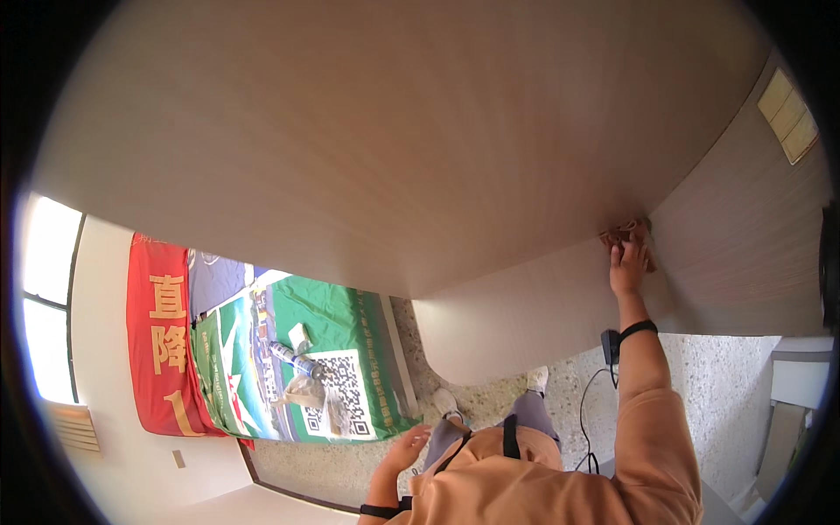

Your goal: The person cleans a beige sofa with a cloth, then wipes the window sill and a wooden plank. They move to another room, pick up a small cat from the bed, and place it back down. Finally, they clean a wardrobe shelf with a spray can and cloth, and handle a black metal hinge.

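My right hand (630, 262) reaches forward onto a pale wood-grain shelf board (512, 315), where it meets two upright panels. Its fingers rest on a small reddish-brown item (613, 234) in the corner; what the item is, and whether the fingers close round it, I cannot tell. A large wood-grain panel (367, 144) fills the upper view. My left hand (410, 446) hangs low beside my body, fingers somewhat apart, holding nothing that shows.
To the left, red (154, 387) and green (321, 302) printed banners drape over a surface. A spray can (295, 359) and plastic bags (306, 392) lie there. A black adapter (611, 346) and cable hang near my right forearm. A window (52, 262) stands at far left.
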The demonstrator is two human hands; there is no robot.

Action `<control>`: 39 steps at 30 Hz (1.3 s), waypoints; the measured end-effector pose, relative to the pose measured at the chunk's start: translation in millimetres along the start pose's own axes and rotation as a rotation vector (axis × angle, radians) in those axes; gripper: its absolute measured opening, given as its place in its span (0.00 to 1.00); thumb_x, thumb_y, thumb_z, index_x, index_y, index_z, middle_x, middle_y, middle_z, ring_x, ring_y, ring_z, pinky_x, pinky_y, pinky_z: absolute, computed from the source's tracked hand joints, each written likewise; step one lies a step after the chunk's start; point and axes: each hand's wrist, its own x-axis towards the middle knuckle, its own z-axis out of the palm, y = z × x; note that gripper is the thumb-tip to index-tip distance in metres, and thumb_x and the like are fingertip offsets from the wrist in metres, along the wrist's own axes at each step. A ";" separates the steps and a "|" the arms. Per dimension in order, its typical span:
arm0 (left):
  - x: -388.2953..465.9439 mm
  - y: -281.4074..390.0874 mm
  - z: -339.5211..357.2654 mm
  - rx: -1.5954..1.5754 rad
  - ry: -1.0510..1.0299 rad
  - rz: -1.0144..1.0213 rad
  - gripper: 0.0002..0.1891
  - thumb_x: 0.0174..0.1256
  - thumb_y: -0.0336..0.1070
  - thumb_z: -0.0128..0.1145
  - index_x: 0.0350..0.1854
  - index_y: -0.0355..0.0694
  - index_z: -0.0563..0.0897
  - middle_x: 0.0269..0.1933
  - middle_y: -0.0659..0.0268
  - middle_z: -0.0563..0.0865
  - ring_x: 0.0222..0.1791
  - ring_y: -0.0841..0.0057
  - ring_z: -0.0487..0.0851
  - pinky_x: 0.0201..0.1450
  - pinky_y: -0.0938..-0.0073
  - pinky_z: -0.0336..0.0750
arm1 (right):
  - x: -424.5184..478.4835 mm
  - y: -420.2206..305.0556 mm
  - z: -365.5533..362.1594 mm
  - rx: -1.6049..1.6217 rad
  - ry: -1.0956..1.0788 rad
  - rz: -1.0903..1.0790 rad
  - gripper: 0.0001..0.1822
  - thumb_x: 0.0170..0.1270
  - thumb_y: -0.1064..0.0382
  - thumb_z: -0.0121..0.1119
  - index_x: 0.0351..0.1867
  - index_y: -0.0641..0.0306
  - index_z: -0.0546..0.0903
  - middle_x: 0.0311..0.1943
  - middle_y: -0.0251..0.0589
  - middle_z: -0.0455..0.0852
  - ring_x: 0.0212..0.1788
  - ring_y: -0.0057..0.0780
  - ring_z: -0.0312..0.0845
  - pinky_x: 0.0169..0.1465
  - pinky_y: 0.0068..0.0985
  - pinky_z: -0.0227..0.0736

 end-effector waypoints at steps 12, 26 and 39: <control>9.1 -132.6 -164.1 0.139 -0.082 0.160 0.19 0.81 0.45 0.52 0.63 0.38 0.79 0.53 0.52 0.87 0.56 0.62 0.85 0.60 0.66 0.77 | -287.9 -274.0 9.7 -0.046 -0.178 -0.512 0.34 0.70 0.53 0.60 0.77 0.49 0.69 0.76 0.43 0.68 0.76 0.62 0.58 0.72 0.60 0.56; 64.7 -19.1 -119.6 -0.058 -0.134 0.307 0.14 0.80 0.35 0.51 0.60 0.37 0.80 0.52 0.61 0.88 0.55 0.73 0.84 0.60 0.71 0.76 | -332.5 -201.9 -60.5 -0.014 -0.592 -0.908 0.39 0.67 0.71 0.55 0.79 0.38 0.63 0.80 0.33 0.61 0.83 0.44 0.51 0.82 0.43 0.49; 108.1 44.8 4.3 -0.241 0.305 0.195 0.19 0.76 0.30 0.54 0.67 0.40 0.76 0.55 0.65 0.84 0.52 0.73 0.83 0.54 0.72 0.78 | -112.9 99.9 -105.5 -0.106 -0.424 -0.857 0.33 0.64 0.71 0.55 0.72 0.42 0.74 0.76 0.33 0.68 0.79 0.45 0.58 0.81 0.44 0.57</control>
